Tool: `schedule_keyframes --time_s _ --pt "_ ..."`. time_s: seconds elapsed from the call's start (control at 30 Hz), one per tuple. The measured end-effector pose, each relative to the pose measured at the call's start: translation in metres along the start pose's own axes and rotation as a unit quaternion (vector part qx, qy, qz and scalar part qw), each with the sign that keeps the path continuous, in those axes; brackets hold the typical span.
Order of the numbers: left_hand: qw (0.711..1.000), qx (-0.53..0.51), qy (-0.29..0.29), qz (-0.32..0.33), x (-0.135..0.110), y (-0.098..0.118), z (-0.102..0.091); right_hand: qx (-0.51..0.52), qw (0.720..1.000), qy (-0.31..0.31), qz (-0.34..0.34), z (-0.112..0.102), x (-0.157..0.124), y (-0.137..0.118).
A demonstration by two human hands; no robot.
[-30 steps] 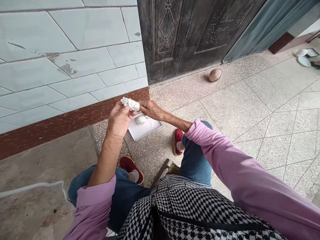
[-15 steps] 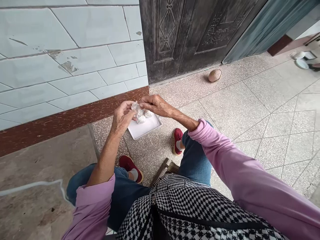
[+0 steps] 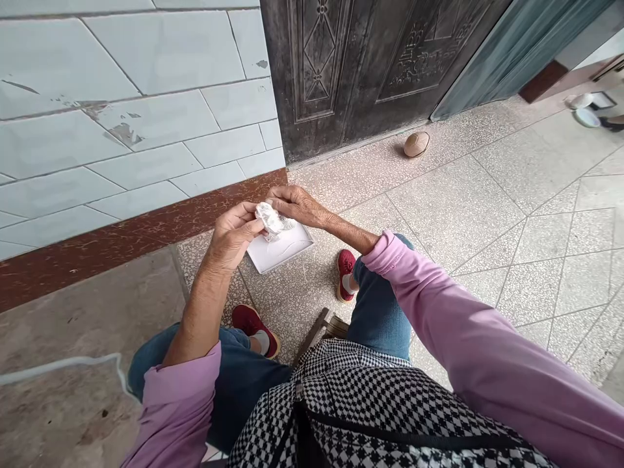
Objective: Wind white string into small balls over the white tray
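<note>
I sit low over a speckled floor with both arms stretched forward. My left hand [image 3: 234, 233] and my right hand [image 3: 297, 203] meet on one small crumpled silver-white foil piece [image 3: 267, 217] and pinch it from either side. They hold it just above a flat white tray [image 3: 285, 251] that lies on the floor. Another small foil piece [image 3: 287, 225] peeks out on the tray under my right hand. My red shoes [image 3: 346, 273] rest below the tray.
A tiled wall with a red-brown skirting [image 3: 121, 250] runs along the left. A dark carved door [image 3: 351, 65] stands ahead, with a small round beige object [image 3: 416, 143] on the floor before it. A wooden stool edge [image 3: 319, 325] shows between my knees.
The foil piece, first held up above the tray, has come down close over it. Both hands have drawn together around it and the piece looks more crumpled.
</note>
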State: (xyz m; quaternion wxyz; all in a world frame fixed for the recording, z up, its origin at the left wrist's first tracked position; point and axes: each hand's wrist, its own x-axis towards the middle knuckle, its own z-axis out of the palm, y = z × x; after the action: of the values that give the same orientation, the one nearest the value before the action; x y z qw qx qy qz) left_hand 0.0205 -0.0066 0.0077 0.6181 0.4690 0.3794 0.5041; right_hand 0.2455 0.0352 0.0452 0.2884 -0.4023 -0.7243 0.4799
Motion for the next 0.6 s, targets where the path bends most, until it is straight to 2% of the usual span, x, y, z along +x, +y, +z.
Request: schedule_keyframes --time_s 0.23,0.37,0.43,0.6 --pt "0.987 -0.070 0.135 0.052 0.015 -0.011 -0.013 -0.058 0.998 -0.020 -0.007 0.019 0.004 0.008" --pt "0.975 -0.049 0.204 0.074 0.022 -0.016 -0.021 -0.113 0.992 -0.052 -0.037 0.026 -0.006 0.010" --pt "0.977 -0.008 0.201 0.073 0.022 -0.018 -0.022 -0.132 0.989 -0.062 -0.039 0.026 -0.012 0.011" --pt "0.983 0.107 0.129 0.068 0.017 -0.020 -0.019 -0.131 0.988 -0.064 -0.054 0.012 -0.021 0.001"
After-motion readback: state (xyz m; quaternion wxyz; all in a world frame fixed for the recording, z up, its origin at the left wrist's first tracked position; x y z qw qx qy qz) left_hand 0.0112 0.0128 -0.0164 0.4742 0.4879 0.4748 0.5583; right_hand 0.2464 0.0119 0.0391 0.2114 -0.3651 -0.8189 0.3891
